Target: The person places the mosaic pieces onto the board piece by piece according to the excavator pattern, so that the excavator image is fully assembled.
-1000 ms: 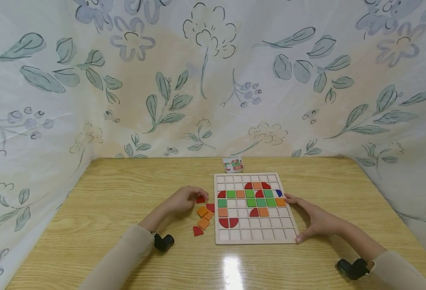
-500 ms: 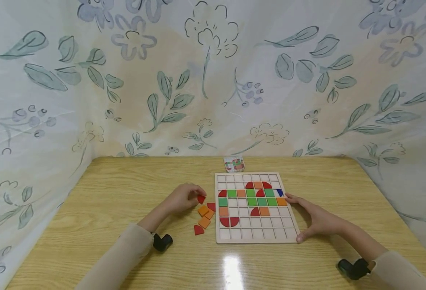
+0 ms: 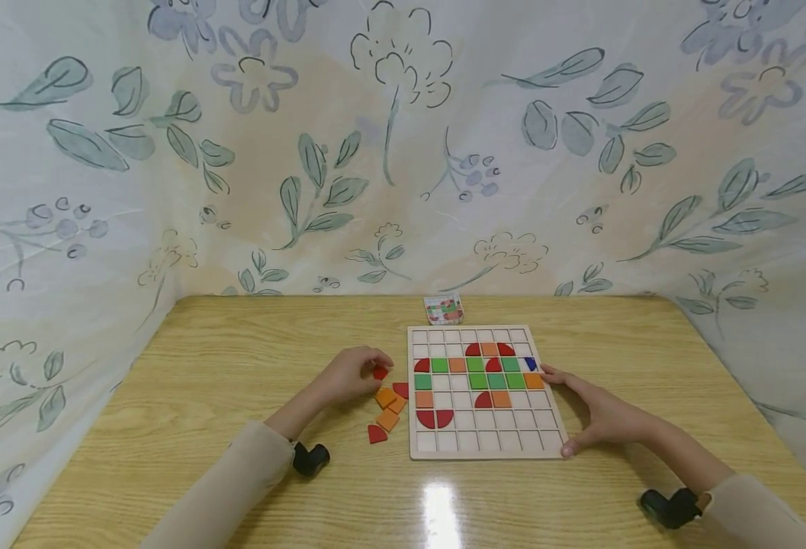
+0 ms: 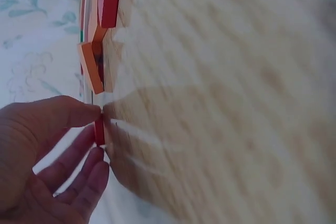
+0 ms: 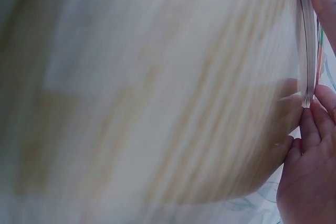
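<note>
My left hand (image 3: 350,375) pinches a red quarter-circle tile (image 4: 99,132) between thumb and fingers, low over the table left of the board; the left wrist view has it edge-on. Just in front lie loose orange square tiles (image 3: 387,420) and red quarter-circle tiles (image 3: 377,435). The wooden grid board (image 3: 485,446) holds several red, green, orange and salmon tiles, plus a dark blue piece (image 3: 529,364) near its right edge. Spread along that edge, my right hand (image 3: 605,415) touches the board with its thumb at the near corner and fingers farther up.
A small pattern card (image 3: 444,309) stands behind the board, showing a grid with coloured shapes. The wood-grain table (image 3: 272,328) ends at a floral cloth backdrop (image 3: 403,152) at the back and sides.
The red tile has turned a little in my left fingers, and that hand has barely shifted. My right hand stays at the board's edge. The whole view has moved slightly.
</note>
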